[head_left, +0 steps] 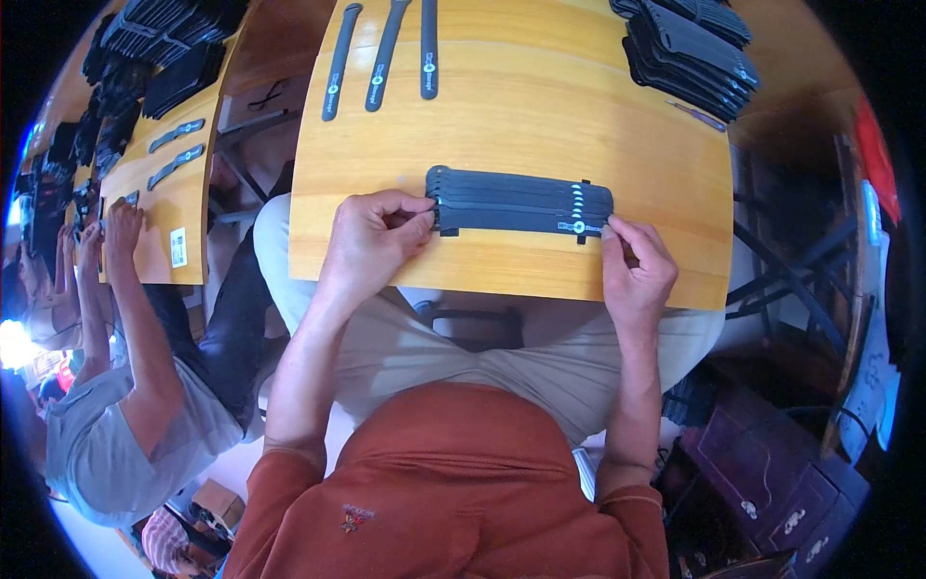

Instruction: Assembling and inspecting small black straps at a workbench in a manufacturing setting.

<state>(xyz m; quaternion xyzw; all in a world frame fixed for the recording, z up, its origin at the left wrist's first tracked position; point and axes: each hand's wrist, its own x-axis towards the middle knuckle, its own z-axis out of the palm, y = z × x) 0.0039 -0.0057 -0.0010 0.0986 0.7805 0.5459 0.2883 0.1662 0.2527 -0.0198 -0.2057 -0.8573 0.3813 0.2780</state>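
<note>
A fanned stack of dark grey straps point(511, 200) lies crosswise near the front edge of the wooden table. Each strap overlaps the one beside it, so their pale printed marks form a column near the right end. Small black tabs stick out beneath the stack and at its upper right. My left hand point(371, 243) pinches the stack's left end between thumb and fingers. At the opposite end, my right hand point(639, 265) has thumb and forefinger closed on the corner of the nearest strap. Three single straps point(384, 58) lie lengthwise at the table's far left.
Bundled dark straps point(687, 58) are piled at the far right of the table point(502, 275). A thin tool with a purplish handle point(696, 115) lies beside them. On the left, another person's arm point(130, 261) reaches over a second table point(198, 212) holding straps and dark piles.
</note>
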